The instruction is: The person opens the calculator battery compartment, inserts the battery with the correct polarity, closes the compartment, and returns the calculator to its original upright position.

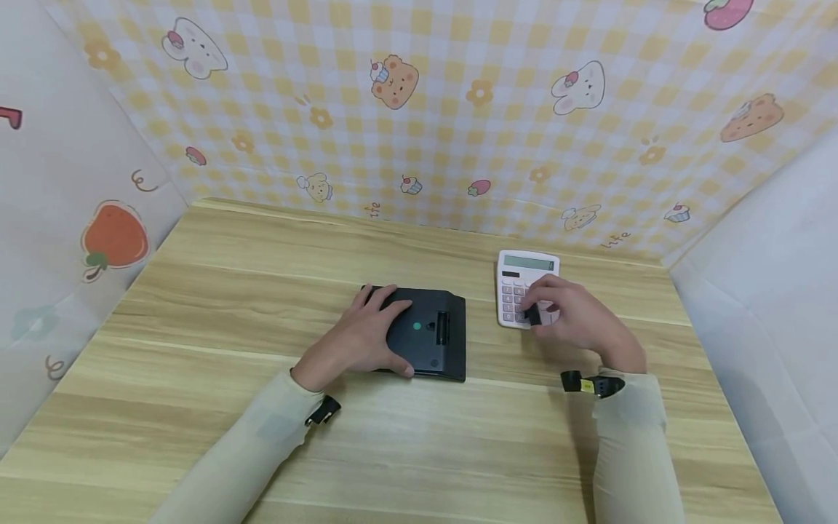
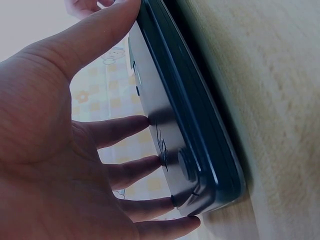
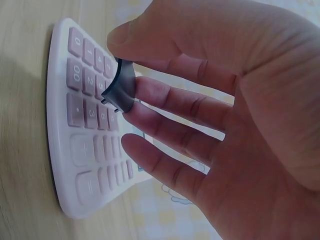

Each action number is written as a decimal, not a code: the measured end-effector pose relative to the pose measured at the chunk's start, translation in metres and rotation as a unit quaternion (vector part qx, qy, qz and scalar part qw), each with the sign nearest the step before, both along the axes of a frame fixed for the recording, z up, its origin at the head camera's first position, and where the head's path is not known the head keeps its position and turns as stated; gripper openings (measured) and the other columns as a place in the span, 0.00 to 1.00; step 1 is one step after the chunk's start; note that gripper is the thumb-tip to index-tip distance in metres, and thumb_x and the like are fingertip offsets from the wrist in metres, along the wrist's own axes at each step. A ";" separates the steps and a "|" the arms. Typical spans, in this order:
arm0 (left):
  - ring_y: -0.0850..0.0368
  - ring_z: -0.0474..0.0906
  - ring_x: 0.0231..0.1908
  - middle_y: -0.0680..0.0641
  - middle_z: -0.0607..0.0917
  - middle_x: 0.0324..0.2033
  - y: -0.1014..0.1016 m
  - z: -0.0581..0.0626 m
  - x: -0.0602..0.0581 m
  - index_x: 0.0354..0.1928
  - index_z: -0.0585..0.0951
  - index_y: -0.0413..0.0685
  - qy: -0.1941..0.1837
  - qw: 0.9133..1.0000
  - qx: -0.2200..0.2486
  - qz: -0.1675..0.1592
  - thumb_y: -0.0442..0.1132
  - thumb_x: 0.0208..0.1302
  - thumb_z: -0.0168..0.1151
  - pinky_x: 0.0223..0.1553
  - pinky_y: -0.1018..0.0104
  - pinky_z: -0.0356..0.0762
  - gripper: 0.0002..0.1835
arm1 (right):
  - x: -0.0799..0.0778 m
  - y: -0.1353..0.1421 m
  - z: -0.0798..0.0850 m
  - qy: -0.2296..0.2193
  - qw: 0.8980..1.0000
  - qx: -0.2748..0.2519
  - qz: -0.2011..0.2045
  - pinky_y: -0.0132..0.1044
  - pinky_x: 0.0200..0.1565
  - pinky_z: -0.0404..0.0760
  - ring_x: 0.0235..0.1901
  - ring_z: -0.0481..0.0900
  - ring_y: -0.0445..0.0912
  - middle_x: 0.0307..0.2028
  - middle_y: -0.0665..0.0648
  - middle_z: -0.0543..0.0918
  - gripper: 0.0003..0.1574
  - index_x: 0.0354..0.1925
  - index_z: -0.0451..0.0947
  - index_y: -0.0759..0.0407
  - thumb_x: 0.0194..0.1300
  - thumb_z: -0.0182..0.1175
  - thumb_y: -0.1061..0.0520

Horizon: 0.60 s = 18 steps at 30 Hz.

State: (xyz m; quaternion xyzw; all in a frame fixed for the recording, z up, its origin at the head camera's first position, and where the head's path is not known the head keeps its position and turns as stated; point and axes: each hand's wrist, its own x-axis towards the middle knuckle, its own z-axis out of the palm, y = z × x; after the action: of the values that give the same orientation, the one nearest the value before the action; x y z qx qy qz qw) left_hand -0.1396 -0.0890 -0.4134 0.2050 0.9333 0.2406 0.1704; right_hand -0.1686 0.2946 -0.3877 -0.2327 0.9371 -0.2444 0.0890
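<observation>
Head view: the black device [image 1: 424,349] lay on the wooden table [image 1: 393,451], slotted side up, directly under the left hand [image 1: 363,331] and to the left of the right hand [image 1: 576,313]. The left hand was spread across its left part, thumb at the near edge and fingers toward the far edge. To the right of a green dot [image 1: 417,326], a recessed slot [image 1: 441,327] showed uncovered. The right hand pinched a small black piece [image 1: 534,314] between thumb and fingers, over the lower keys of a pale pink calculator [image 1: 513,291], which lay apart from the device. Whether the piece touched the keys could not be told. In the left wrist view, the left fingertips met the device's upper face near a round foot [image 2: 186,164]. In the right wrist view, the piece was curved and had two small prongs.
</observation>
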 end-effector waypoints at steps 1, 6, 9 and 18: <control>0.25 0.42 0.84 0.38 0.54 0.86 0.000 0.000 0.000 0.85 0.68 0.50 0.000 1.000 0.000 0.000 0.59 0.52 0.89 0.77 0.27 0.57 0.61 | 0.000 0.001 0.000 0.000 1.000 -0.001 -0.001 0.56 0.53 0.82 0.55 0.82 0.56 0.57 0.57 0.84 0.22 0.50 0.91 0.55 0.56 0.75 0.68; 0.25 0.42 0.84 0.38 0.54 0.86 0.000 -0.001 0.000 0.85 0.68 0.50 0.001 1.000 0.001 0.000 0.60 0.52 0.89 0.77 0.27 0.57 0.61 | -0.001 0.007 -0.001 0.000 1.000 -0.004 -0.010 0.58 0.55 0.83 0.55 0.82 0.57 0.57 0.58 0.84 0.22 0.49 0.90 0.57 0.56 0.77 0.68; 0.25 0.42 0.84 0.38 0.54 0.86 0.000 -0.001 0.000 0.85 0.68 0.50 0.001 1.000 0.001 0.000 0.60 0.52 0.89 0.77 0.27 0.57 0.61 | -0.001 0.010 -0.002 -0.002 1.000 -0.003 -0.014 0.59 0.56 0.83 0.55 0.82 0.58 0.58 0.59 0.84 0.21 0.49 0.91 0.57 0.56 0.77 0.68; 0.25 0.42 0.84 0.38 0.54 0.86 0.000 0.000 0.000 0.84 0.68 0.49 0.002 1.000 0.003 0.000 0.59 0.52 0.89 0.77 0.27 0.57 0.61 | 0.000 0.020 0.001 0.000 1.000 -0.002 -0.027 0.59 0.56 0.82 0.57 0.81 0.59 0.58 0.60 0.84 0.19 0.49 0.91 0.58 0.58 0.77 0.67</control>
State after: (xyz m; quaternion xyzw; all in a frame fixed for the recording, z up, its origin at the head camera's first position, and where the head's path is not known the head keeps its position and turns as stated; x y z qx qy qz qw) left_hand -0.1395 -0.0888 -0.4132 0.2055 0.9330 0.2429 0.1680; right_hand -0.1683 0.3145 -0.3869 -0.2075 0.9427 -0.2482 0.0820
